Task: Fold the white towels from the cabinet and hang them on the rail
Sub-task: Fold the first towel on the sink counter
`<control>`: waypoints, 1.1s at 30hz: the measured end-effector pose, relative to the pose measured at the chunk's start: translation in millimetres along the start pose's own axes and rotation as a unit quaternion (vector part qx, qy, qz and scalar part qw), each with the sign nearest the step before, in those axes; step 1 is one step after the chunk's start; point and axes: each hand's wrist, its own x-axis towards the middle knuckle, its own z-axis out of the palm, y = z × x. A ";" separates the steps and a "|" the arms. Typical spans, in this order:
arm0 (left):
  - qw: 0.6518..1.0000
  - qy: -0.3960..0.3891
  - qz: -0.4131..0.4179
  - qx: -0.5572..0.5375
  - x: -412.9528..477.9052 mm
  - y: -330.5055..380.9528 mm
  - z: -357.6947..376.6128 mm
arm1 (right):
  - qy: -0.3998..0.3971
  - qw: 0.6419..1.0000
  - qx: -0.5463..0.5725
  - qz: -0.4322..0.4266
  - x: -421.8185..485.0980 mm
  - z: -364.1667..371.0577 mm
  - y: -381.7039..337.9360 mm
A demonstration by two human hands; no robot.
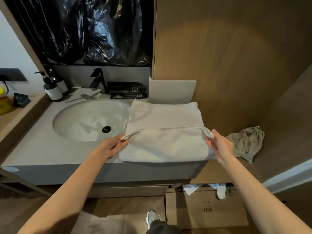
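Note:
A white towel (164,132) lies partly folded on the grey vanity counter (50,149), right of the sink. Its near part is doubled over, with a hemmed edge running across the middle. My left hand (113,146) pinches the left end of that hemmed edge between thumb and fingers. My right hand (219,144) pinches the right end, lifted slightly off the layer below. The towel's right side overhangs the counter end. No rail is in view.
A white oval sink (91,120) with a black faucet (98,80) lies left of the towel. Two pump bottles (53,88) and black tubes (128,92) stand at the back. A crumpled grey cloth bag (246,142) lies on the wooden shelf at right. Cardboard box (209,210) below.

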 end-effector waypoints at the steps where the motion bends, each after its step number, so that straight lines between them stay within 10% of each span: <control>1: 1.000 0.012 -0.001 -0.001 10.4 4.2 2.8 | -0.009 1.000 -0.015 -0.007 10.5 6.4 -1.3; 9: 0.973 0.072 0.091 0.200 79.3 9.3 20.1 | -0.056 0.977 -0.202 -0.026 76.6 32.4 10.4; 18: 0.740 0.209 0.174 0.615 100.1 -4.9 22.8 | 0.033 0.808 -0.543 -0.228 104.8 24.9 21.5; 23: 0.830 0.162 0.215 0.488 97.3 -10.7 29.8 | 0.046 0.835 -0.514 -0.192 99.9 32.3 34.3; 27: 0.789 0.190 0.228 0.537 92.1 -8.2 33.1 | 0.059 0.870 -0.451 -0.189 86.5 32.4 31.4; 33: 0.836 0.108 0.283 0.458 79.4 -7.7 29.2 | 0.081 0.868 -0.431 -0.233 71.9 19.7 24.1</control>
